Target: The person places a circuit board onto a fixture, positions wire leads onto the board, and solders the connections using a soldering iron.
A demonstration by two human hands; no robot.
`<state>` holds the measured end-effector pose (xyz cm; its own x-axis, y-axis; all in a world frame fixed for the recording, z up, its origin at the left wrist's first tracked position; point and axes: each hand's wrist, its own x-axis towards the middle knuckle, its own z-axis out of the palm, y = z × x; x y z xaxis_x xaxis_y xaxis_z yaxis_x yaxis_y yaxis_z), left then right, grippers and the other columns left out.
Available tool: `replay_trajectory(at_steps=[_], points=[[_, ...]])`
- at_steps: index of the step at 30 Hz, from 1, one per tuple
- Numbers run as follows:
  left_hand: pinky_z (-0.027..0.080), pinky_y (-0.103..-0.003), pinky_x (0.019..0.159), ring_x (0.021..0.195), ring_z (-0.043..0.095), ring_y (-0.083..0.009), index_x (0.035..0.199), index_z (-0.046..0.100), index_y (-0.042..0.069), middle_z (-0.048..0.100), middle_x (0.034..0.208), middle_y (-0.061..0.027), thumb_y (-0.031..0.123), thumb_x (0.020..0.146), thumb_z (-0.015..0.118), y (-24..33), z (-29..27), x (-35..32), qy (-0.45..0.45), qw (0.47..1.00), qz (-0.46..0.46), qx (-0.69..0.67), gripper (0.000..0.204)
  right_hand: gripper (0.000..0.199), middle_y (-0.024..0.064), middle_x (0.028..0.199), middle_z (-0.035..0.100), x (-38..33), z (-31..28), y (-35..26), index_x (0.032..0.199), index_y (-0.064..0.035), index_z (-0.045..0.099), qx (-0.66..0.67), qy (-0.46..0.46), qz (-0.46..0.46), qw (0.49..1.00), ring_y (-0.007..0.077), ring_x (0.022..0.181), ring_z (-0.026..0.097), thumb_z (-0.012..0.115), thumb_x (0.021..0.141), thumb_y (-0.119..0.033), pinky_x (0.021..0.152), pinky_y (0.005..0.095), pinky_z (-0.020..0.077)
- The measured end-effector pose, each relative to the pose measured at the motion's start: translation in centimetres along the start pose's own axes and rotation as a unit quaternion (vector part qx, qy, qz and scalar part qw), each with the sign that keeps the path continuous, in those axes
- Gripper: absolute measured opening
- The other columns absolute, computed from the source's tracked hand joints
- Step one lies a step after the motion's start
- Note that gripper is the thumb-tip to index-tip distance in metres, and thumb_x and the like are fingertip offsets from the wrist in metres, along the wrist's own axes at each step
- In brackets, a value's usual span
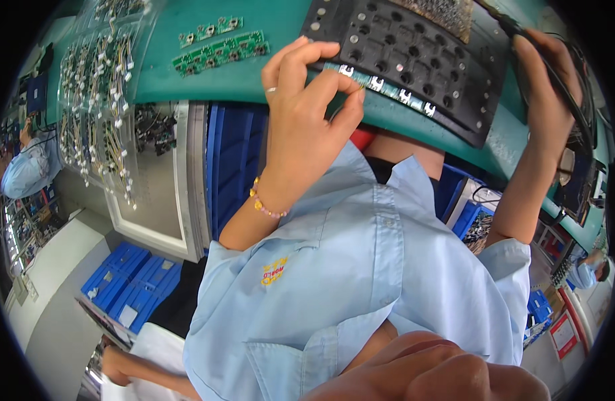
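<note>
My left hand (307,110) is closed in a pinch, thumb and index fingertip together at the near edge of a green circuit board strip (388,91). Whatever lies between those fingertips is too small or hidden to make out. The strip, with several silvery parts along it, lies along the near side of a black fixture plate (478,110) full of holes and recesses. On the right, my right hand (551,90) is wrapped round a black soldering iron (511,27) with a cable; its tip lies beyond the upper edge.
Two more green circuit board strips (220,52) lie on the green mat (164,63). At the left, bundles of wires with white connectors (117,100) hang over the table edge. A brown, rough pad (448,15) sits on the plate's far side. Blue bins (120,267) stand lower left, beside another person's arm (154,374).
</note>
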<state>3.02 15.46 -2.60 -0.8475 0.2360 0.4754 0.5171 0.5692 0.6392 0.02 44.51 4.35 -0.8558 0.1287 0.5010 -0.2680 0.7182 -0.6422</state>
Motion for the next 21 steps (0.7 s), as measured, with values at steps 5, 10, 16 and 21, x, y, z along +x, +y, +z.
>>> replay_trajectory(at_steps=[5, 10, 16, 21], points=[[0.034, -0.042, 0.092, 0.113, 0.044, -0.0331, 0.075, 0.064, 0.011, 0.055, 0.111, -0.0086, 0.009, 0.07, 0.07, -0.4, 0.1, 0.0, 0.028, 0.999, 0.031, 0.004, 0.008, 0.023, 0.0054, 0.09, 0.065, -4.5, -0.5, -2.0, 0.1, 0.0028, 0.063, 0.123, 0.025, -0.007, 0.992, 0.0081, 0.078, 0.058, 0.071, 0.08, -0.006, 0.073, 0.0187, 0.0434], [0.03, -0.043, 0.098, 0.118, 0.04, -0.0356, 0.076, 0.062, 0.007, 0.051, 0.118, -0.0135, 0.008, 0.072, 0.07, 0.8, -0.5, 0.3, -0.019, 0.999, 0.001, 0.026, 0.009, 0.027, 0.0211, 0.092, 0.061, -9.1, 0.6, -2.0, 0.099, 0.0047, 0.053, 0.294, -0.044, -0.019, 0.955, 0.0198, 0.084, 0.057, 0.068, 0.079, -0.007, 0.077, 0.0282, 0.0444], [0.03, -0.043, 0.098, 0.116, 0.04, -0.0353, 0.075, 0.062, 0.007, 0.051, 0.117, -0.0136, 0.007, 0.07, 0.07, 0.6, 0.1, 0.2, 0.003, 1.0, -0.004, 0.011, 0.01, 0.028, 0.0223, 0.087, 0.061, -11.4, 2.4, -2.7, 0.096, 0.0058, 0.052, 0.345, -0.065, -0.03, 0.936, 0.0205, 0.077, 0.057, 0.07, 0.079, -0.008, 0.069, 0.0274, 0.0452], [0.029, -0.043, 0.097, 0.115, 0.041, -0.0349, 0.073, 0.061, 0.007, 0.051, 0.117, -0.0138, 0.007, 0.068, 0.07, 0.5, 0.3, 0.3, -0.013, 0.999, -0.001, 0.05, 0.01, 0.028, 0.0239, 0.086, 0.061, -11.6, 2.9, -3.2, 0.097, 0.0066, 0.052, 0.319, -0.08, -0.055, 0.943, 0.0208, 0.075, 0.059, 0.07, 0.079, -0.007, 0.067, 0.0264, 0.0471]])
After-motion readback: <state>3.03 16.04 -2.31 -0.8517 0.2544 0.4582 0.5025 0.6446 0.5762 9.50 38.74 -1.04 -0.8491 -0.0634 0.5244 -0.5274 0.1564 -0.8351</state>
